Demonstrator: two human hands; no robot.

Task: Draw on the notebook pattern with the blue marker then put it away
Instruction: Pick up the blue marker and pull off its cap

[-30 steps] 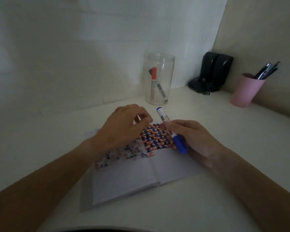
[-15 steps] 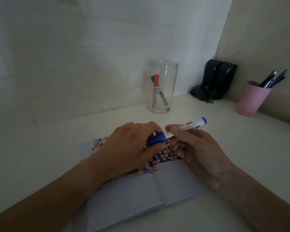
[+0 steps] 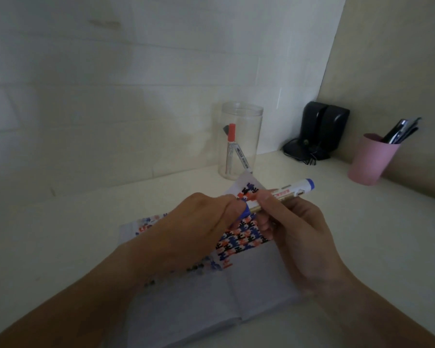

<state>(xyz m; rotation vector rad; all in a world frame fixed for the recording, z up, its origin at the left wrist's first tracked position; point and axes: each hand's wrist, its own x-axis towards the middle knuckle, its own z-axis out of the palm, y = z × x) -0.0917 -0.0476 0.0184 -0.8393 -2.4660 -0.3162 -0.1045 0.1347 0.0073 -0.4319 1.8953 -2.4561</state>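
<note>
While the blue marker (image 3: 279,195) is held over the notebook (image 3: 249,280) mid-desk, right hand (image 3: 294,237) clamped on the barrel, left hand (image 3: 199,222) pinched on the cap (image 3: 245,212), it's best pulled straight off.

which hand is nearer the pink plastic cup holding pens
Right. The right hand holds the blue marker with its far end pointing toward the pink plastic cup; the left hand grips the marker's cap end, farther from it.

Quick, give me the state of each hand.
Left hand: closed on the blue marker's cap.
Right hand: holding the blue marker.
</note>
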